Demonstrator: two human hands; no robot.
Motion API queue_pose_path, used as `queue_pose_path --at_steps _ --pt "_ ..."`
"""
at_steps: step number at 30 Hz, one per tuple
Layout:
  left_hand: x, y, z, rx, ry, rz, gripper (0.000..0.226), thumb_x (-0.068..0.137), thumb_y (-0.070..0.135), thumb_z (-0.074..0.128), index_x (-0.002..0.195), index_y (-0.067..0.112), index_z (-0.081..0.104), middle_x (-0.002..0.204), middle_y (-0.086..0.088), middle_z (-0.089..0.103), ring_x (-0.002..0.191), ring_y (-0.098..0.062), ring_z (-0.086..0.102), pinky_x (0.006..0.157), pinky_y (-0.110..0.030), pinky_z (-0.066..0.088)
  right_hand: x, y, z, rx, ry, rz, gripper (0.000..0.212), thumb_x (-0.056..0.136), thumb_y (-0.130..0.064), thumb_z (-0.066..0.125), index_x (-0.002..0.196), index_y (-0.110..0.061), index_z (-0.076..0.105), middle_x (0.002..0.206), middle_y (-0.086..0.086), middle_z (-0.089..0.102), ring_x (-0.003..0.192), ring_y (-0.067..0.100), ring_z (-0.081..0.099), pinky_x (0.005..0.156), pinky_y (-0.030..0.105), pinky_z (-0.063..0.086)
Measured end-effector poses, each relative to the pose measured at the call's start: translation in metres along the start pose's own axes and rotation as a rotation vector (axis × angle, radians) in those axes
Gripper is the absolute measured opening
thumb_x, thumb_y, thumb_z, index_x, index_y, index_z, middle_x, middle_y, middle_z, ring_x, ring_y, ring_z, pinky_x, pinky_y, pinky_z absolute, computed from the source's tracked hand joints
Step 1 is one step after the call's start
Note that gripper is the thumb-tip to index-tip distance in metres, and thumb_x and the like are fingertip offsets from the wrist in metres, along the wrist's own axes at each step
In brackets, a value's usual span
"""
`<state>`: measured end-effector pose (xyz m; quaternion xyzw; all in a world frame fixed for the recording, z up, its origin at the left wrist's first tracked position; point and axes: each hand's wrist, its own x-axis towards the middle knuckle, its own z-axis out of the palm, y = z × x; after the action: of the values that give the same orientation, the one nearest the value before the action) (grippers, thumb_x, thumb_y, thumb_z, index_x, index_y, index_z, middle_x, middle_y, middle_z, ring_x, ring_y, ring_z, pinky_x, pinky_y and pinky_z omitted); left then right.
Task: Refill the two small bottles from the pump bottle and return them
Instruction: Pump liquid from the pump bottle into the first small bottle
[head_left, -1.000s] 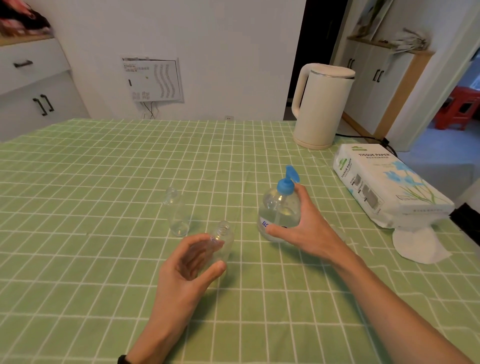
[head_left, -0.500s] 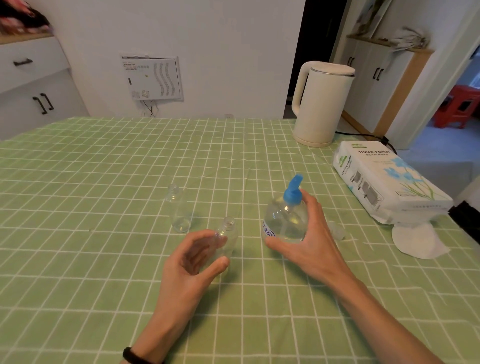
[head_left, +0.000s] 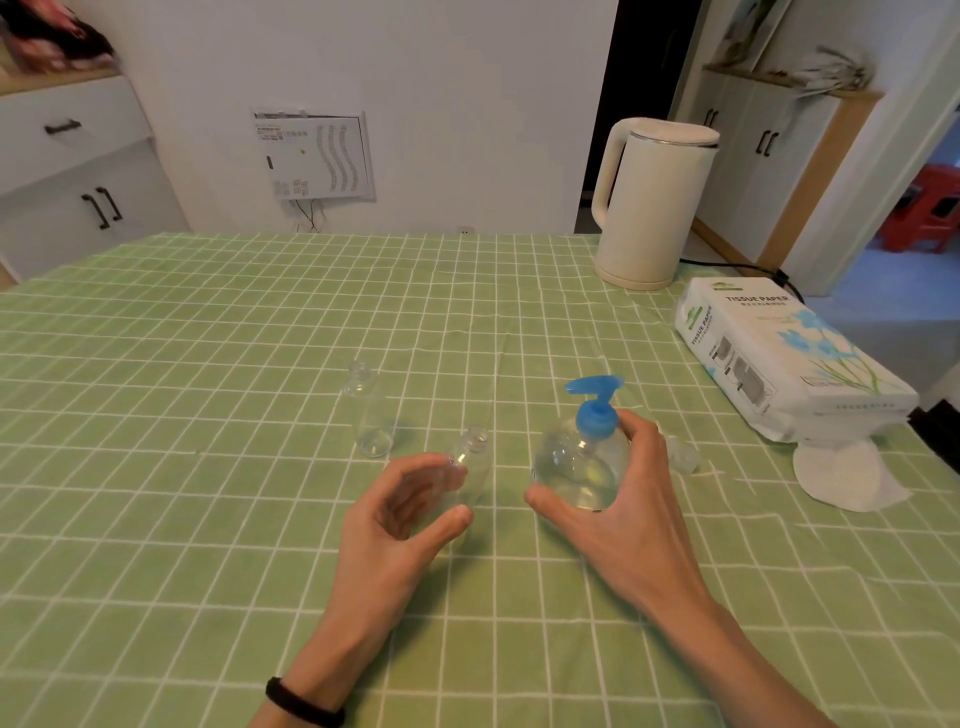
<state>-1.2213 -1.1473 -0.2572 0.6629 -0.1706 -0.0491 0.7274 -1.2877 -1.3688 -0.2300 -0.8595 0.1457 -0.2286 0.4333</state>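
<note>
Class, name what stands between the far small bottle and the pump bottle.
The near small bottle, uncapped, with the left hand curled round it; the head view shows this.

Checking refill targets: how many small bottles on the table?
2. The far small bottle stands alone on the tablecloth, left of centre. The near small bottle stands within the curled fingers of the left hand, beside the pump bottle gripped by the right hand. None looks hidden.

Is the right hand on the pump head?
No: the right hand grips the pump bottle round its clear body, below the blue pump head.
</note>
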Motion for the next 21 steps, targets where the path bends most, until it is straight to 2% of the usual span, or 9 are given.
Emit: queue_pose_path --at_steps 2,5,8,11,14,17,19,21 --pt "0.0 0.0 0.0 0.006 0.005 0.004 0.05 0.072 0.034 0.089 0.119 0.034 0.074 0.126 -0.001 0.078 0.122 -0.02 0.073 0.107 -0.039 0.055 -0.003 -0.001 -0.005 -0.018 -0.052 -0.009 0.097 0.067 -0.052 0.09 0.142 -0.053 0.029 0.142 -0.025 0.046 0.119 0.004 0.053 0.088 0.019 0.046" --pt "0.001 0.001 0.001 0.016 -0.003 0.004 0.05 0.071 0.036 0.089 0.119 0.036 0.074 0.125 0.0 0.079 0.121 -0.019 0.073 0.106 -0.031 0.058 -0.006 -0.005 -0.008 -0.038 -0.041 0.019 0.094 0.065 -0.052 0.091 0.14 -0.055 0.034 0.134 -0.024 0.059 0.115 0.009 0.062 0.094 0.035 0.053" --pt "0.001 0.001 0.001 0.016 -0.002 -0.002 0.051 0.071 0.036 0.09 0.12 0.035 0.074 0.125 0.001 0.079 0.121 -0.018 0.073 0.105 -0.023 0.056 -0.014 -0.011 -0.007 -0.028 -0.023 0.053 0.092 0.06 -0.06 0.09 0.134 -0.058 0.035 0.129 -0.027 0.058 0.112 0.007 0.061 0.088 0.032 0.05" --pt "0.001 0.001 0.0 0.021 0.005 0.001 0.051 0.072 0.035 0.09 0.12 0.035 0.074 0.125 0.0 0.079 0.121 -0.019 0.073 0.104 -0.026 0.058 -0.021 -0.014 -0.007 -0.024 -0.06 0.073 0.095 0.058 -0.065 0.087 0.135 -0.061 0.032 0.131 -0.03 0.053 0.114 0.003 0.058 0.091 0.034 0.05" --pt "0.0 0.001 0.0 0.031 0.0 0.005 0.051 0.074 0.036 0.09 0.122 0.034 0.073 0.126 0.0 0.078 0.122 -0.019 0.073 0.106 -0.03 0.058 -0.02 -0.017 -0.016 -0.019 -0.169 0.112 0.098 0.059 -0.072 0.083 0.139 -0.059 0.029 0.137 -0.027 0.051 0.121 0.005 0.056 0.099 0.037 0.049" --pt "0.002 0.007 0.0 0.02 -0.011 0.0 0.051 0.073 0.036 0.09 0.122 0.034 0.074 0.126 0.0 0.079 0.122 -0.018 0.073 0.106 -0.028 0.057 -0.005 -0.026 -0.038 0.084 -0.238 0.105 0.091 0.064 -0.092 0.064 0.141 -0.047 0.044 0.14 -0.026 0.056 0.129 0.0 0.056 0.111 0.041 0.048" --pt "0.005 0.015 0.002 0.029 -0.024 0.012 0.05 0.074 0.034 0.092 0.121 0.033 0.074 0.125 0.001 0.079 0.119 -0.016 0.074 0.104 -0.02 0.055 0.013 -0.041 -0.054 0.152 -0.174 0.077 0.078 0.07 -0.096 0.051 0.128 -0.045 0.059 0.131 -0.03 0.063 0.123 -0.011 0.057 0.109 0.034 0.048" --pt "0.011 0.024 0.005 0.056 -0.03 0.051 0.048 0.076 0.028 0.094 0.12 0.028 0.075 0.121 0.002 0.08 0.116 -0.015 0.075 0.101 -0.018 0.055 0.035 -0.059 -0.065 0.202 -0.113 0.058 0.068 0.081 -0.092 0.041 0.116 -0.04 0.069 0.119 -0.031 0.07 0.113 -0.013 0.063 0.104 0.03 0.049"
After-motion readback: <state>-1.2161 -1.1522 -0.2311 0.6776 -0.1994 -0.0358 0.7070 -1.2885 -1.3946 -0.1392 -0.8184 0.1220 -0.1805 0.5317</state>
